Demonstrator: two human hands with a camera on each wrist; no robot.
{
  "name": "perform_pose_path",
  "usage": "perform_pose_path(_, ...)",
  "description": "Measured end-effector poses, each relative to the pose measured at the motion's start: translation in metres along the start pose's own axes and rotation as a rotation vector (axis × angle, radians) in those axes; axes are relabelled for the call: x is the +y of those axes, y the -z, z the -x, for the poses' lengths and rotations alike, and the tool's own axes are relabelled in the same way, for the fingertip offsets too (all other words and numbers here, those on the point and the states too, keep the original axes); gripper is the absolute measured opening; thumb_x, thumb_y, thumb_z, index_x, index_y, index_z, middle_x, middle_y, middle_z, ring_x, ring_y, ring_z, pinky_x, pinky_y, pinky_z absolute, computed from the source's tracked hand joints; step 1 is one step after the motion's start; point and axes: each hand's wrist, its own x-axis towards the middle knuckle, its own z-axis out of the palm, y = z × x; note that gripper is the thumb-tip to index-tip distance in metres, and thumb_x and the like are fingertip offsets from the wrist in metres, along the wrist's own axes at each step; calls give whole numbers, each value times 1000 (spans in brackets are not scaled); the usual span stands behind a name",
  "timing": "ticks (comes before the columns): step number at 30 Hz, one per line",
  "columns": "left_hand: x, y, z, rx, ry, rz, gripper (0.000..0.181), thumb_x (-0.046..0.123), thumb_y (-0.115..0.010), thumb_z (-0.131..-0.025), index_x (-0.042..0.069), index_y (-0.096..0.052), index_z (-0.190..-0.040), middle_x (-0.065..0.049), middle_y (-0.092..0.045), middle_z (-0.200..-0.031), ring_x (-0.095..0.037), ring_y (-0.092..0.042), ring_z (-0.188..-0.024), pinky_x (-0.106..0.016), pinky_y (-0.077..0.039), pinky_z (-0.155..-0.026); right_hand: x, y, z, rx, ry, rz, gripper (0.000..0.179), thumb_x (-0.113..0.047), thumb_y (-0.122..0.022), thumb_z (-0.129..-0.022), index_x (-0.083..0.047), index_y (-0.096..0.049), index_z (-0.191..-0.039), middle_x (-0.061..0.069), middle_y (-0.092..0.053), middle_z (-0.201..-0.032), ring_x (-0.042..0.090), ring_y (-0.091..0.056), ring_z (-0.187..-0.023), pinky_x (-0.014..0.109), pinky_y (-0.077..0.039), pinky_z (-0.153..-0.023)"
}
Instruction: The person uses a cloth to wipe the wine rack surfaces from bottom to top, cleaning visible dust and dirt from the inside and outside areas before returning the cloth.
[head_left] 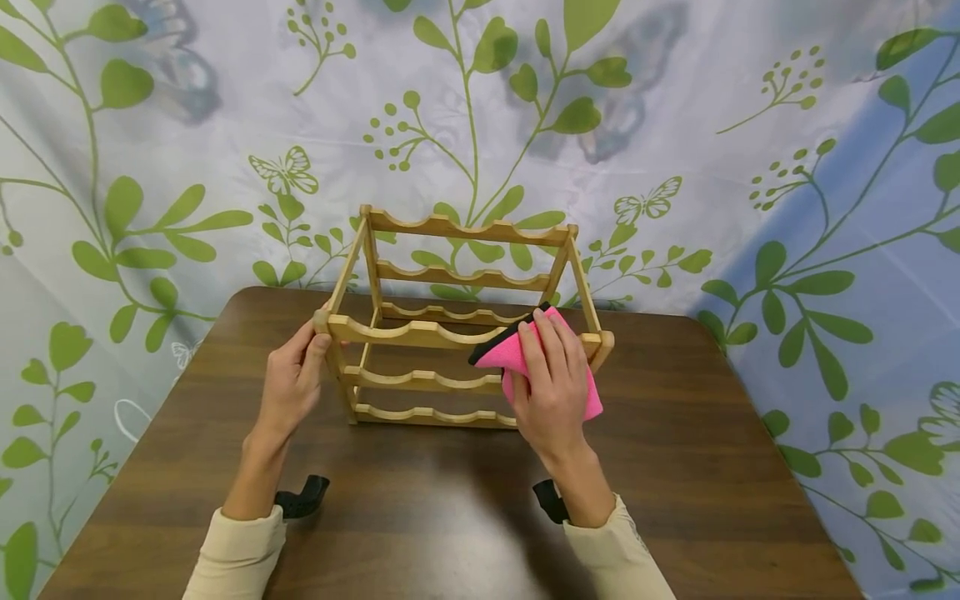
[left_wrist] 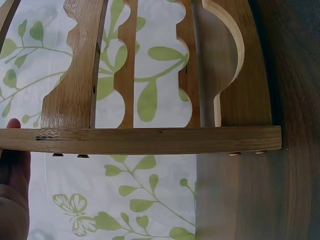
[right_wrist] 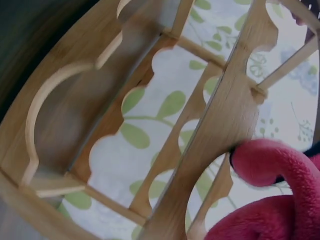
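A light wooden rack [head_left: 422,335] with scalloped rails, of the wine-rack kind, stands upright on the brown table. At its near left top corner my left hand [head_left: 291,379] grips the post; in the left wrist view only part of this hand [left_wrist: 15,185] shows beside the side post. A pink cloth [head_left: 592,398] with a black edge is held in my right hand [head_left: 553,392], against the top front rail near the right corner. Close up in the right wrist view, the folded cloth [right_wrist: 272,165] touches a scalloped rail [right_wrist: 220,135]. The right hand's fingertips are hidden there.
The table [head_left: 420,517] extends around the rack, with its back edge near a hanging cloth backdrop [head_left: 480,108] printed with green leaves and butterflies. A black strap piece [head_left: 303,497] sits at my left wrist, another [head_left: 551,502] at my right.
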Motion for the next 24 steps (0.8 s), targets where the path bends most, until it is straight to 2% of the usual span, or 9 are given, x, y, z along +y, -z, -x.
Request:
perform_pose_path(3,0,-1,0,9,0,16,40,-6,-48,-100,-1,-54,-139,-20,-70,-90,0,-65,-92,-15,-49,-83,-7,-2,-2,62,19,-38,26,-8,-62,-93,4,-66,-116,24,-63,-124,43,-57,-114,50,-43,-102)
perform_pose_path(5,0,-1,1,19,-1,17,39,-7,-49,-99,-1,-55,-138,-15,-70,-89,0,-65,-90,-15,-49,-81,-14,-3,-4,120,67,-66,22,-9,-63,-94,5,-67,-111,25,-64,-120,44,-60,-109,50,-46,-99)
perform_pose_path(8,0,-2,2,29,8,23,38,-6,-49,-100,-1,-55,-137,-3,-71,-91,0,-65,-90,-14,-50,-79,-27,-7,-8,207,188,-113,17,-5,-63,-94,6,-67,-105,27,-66,-113,44,-63,-101,49,-50,-93)
perform_pose_path(10,1,-2,3,32,8,22,38,-5,-49,-100,-1,-56,-137,1,-71,-91,-1,-66,-89,-14,-50,-77,-39,-11,-11,245,284,-136,15,-4,-63,-93,7,-66,-103,28,-67,-109,43,-65,-97,48,-53,-89)
perform_pose_path(13,1,-2,3,22,0,23,38,-5,-49,-100,-1,-56,-137,-6,-71,-91,-3,-66,-90,-15,-50,-80,-56,-20,-14,233,412,-156,15,-4,-63,-93,7,-66,-103,27,-68,-108,39,-68,-96,44,-55,-87)
perform_pose_path(16,1,-3,3,22,-2,20,38,-5,-50,-100,-1,-56,-137,-18,-71,-91,-5,-67,-91,-15,-49,-83,-68,-33,-11,139,516,-165,16,-5,-62,-95,6,-69,-104,24,-69,-109,35,-68,-100,41,-54,-89)
perform_pose_path(19,-1,-3,3,33,0,10,36,-2,-50,-100,-2,-56,-136,-24,-70,-90,-5,-67,-89,-15,-49,-82,-74,-49,-2,-19,598,-127,19,-7,-57,-100,1,-71,-109,20,-68,-115,31,-66,-108,40,-50,-97)
perform_pose_path(21,-1,-3,3,43,2,15,35,-1,-51,-101,-4,-57,-135,-25,-69,-87,-5,-67,-87,-14,-49,-81,-76,-61,7,-140,612,-75,24,-8,-51,-103,-4,-71,-114,17,-67,-121,29,-62,-115,41,-45,-102)
perform_pose_path(24,-2,-4,2,39,11,38,34,-2,-50,-101,-6,-56,-134,-28,-67,-86,-5,-66,-87,-15,-50,-80,-79,-77,16,-341,558,29,31,-9,-44,-105,-12,-68,-125,11,-63,-131,26,-56,-125,43,-36,-110)
